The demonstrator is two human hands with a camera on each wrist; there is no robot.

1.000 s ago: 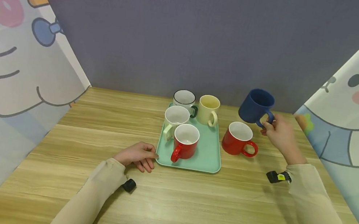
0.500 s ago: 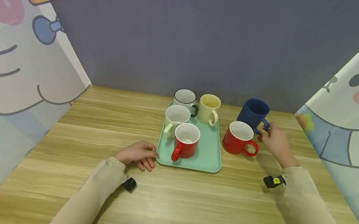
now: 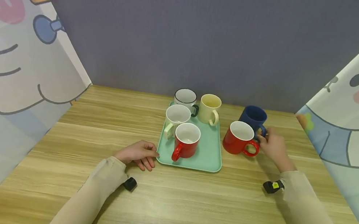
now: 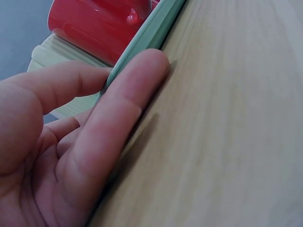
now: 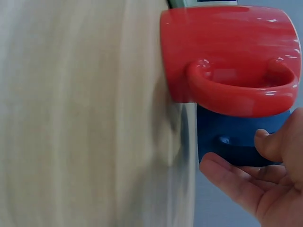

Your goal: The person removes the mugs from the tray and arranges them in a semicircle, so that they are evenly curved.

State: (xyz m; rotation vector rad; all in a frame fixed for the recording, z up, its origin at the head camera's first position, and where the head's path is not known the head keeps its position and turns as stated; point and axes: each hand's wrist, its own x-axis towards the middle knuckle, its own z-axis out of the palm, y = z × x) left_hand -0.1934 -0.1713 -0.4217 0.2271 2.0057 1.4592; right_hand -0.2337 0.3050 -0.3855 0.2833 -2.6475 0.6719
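My right hand (image 3: 273, 145) pinches the handle of a dark blue mug (image 3: 250, 114), which stands upright behind a red mug (image 3: 235, 140) on the right. In the right wrist view the red mug (image 5: 227, 42) partly hides the blue mug (image 5: 213, 127). My thumb and fingers meet at the blue handle. The left hand (image 3: 137, 155) rests beside the mint-green tray (image 3: 205, 158), its fingers relaxed and one tip at the tray's left rim. Close up in the left wrist view, a finger (image 4: 118, 113) lies along the outside of the tray edge (image 4: 142, 40).
On the tray stand a red mug (image 3: 185, 147), a white mug with a pale green handle (image 3: 173, 120), a yellow mug (image 3: 207, 109) and a black-rimmed white mug (image 3: 184, 99). A grey panel (image 3: 187, 36) rises behind the wooden table (image 3: 189, 208).
The right hand has lowered the blue mug from above the table to a place behind the red mug. My left hand has stayed at the tray's edge.
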